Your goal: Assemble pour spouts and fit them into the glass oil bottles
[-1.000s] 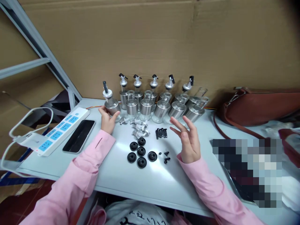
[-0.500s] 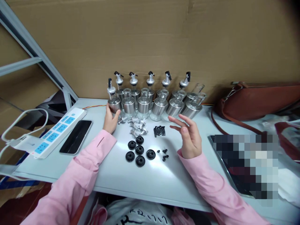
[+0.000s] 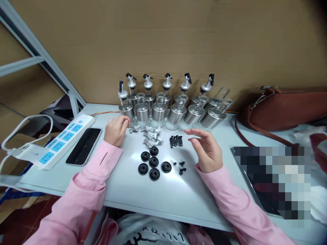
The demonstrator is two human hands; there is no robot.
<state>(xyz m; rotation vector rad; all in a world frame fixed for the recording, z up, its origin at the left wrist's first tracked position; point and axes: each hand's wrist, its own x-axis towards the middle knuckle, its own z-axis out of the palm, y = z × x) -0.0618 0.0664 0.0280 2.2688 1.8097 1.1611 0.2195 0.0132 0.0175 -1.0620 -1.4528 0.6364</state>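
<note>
Left hand [image 3: 116, 131], fingers curled in, has released the silver-spouted, steel-banded glass bottle [image 3: 126, 109], apparently placed; empty right hand [image 3: 208, 149] hovers, fingers parted.

"What colours surround the silver-banded bottles [image 3: 159, 111]?"
"Tan cardboard [image 3: 153, 41] behind them; black discs [image 3: 153, 162] and silver spouts [image 3: 152, 140] in front; left of them, a white power strip [image 3: 63, 141] with blue socket panels [image 3: 58, 145]; right, a reddish-brown bag [image 3: 288, 112]."
"And the sleeves [image 3: 227, 190]?"
"Pink; the shirt [image 3: 155, 222], pale grey with black lettering [image 3: 138, 238]."
</note>
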